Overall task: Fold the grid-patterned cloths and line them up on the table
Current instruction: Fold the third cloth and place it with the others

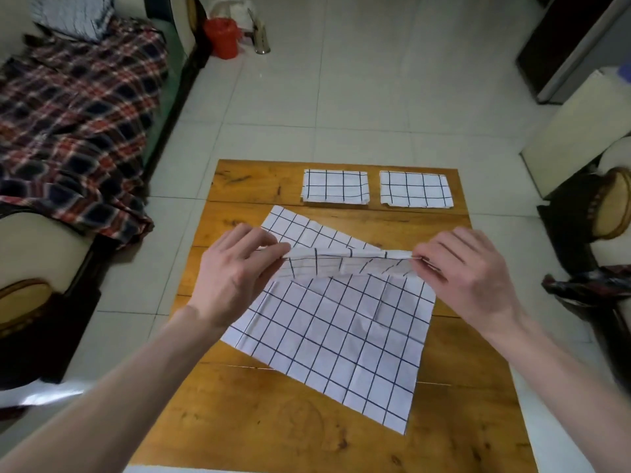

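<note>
A large white cloth with a dark grid [338, 329] lies spread across the middle of the wooden table [246, 414]. My left hand [235, 271] pinches its raised fold at the left end, and my right hand [467, 268] pinches the same fold at the right end, so the far part of the cloth is lifted off the table. A flat part of the cloth shows beyond the fold. Two folded grid cloths sit side by side along the far edge: one [335, 186] near the middle, the other [415, 189] to its right.
A sofa with a plaid blanket [75, 114] stands left of the table. A red bucket [222, 37] and a metal can [262, 39] stand on the tiled floor beyond. Chairs and furniture [611, 206] crowd the right side.
</note>
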`<state>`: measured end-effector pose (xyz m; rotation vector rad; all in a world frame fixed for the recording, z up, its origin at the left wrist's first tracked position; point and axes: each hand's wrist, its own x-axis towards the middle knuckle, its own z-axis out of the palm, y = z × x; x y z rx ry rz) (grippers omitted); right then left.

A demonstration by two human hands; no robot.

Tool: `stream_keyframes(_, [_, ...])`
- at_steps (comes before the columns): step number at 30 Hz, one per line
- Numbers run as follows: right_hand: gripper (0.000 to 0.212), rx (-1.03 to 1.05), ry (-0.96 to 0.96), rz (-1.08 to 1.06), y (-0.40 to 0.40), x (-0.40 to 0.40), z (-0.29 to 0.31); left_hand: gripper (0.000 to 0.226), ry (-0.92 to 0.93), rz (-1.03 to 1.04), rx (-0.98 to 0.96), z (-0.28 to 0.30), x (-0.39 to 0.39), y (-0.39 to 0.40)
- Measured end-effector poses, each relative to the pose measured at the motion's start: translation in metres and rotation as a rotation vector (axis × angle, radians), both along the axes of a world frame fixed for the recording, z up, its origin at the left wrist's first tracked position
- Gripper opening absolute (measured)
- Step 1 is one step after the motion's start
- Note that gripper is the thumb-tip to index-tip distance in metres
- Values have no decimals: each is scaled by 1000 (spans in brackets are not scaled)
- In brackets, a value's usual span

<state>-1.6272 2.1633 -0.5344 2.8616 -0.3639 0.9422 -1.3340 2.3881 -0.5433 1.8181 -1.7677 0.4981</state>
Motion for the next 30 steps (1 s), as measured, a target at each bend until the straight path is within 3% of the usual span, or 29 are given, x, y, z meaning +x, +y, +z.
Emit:
stream_keyframes(3, [8, -79, -43, -27, 21, -17, -26, 16, 48, -26, 39, -24, -12, 21])
stream_keyframes(7, [39, 1, 77, -43, 50, -41, -75, 26, 55, -26, 165, -70, -28, 51])
stream_keyframes(13, [43, 176, 248, -144, 86, -63, -137, 48, 29, 45, 374, -136, -62, 84])
stream_keyframes(20, [45, 270, 334, -241, 107, -80, -168, 26, 110, 137, 415, -176, -90, 104])
stream_keyframes(25, [51, 282, 370, -266, 111, -82, -173, 30, 118, 129, 471, -186, -93, 119])
stream_keyframes(30, [43, 292, 342, -267, 117, -82, -175, 29, 143, 134, 444, -191, -97, 128])
